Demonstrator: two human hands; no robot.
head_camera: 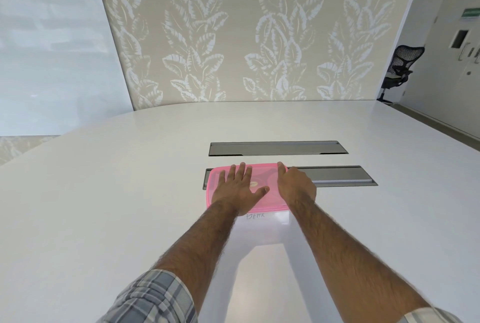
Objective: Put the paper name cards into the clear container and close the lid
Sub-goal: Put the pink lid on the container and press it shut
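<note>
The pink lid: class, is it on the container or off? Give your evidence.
On. The pink lid lies flat atop the clear container, left hand and right hand resting on it; sealed or not, cannot tell.

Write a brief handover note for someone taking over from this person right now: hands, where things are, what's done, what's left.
Left hand: flat, fingers spread, pressing on the pink lid.
Right hand: resting on the lid's right edge.
Clear container: on the white table, lid on top; a name card shows through its near wall.
Done: card inside, lid placed.
Left: press all edges; the seal cannot be confirmed.
</note>
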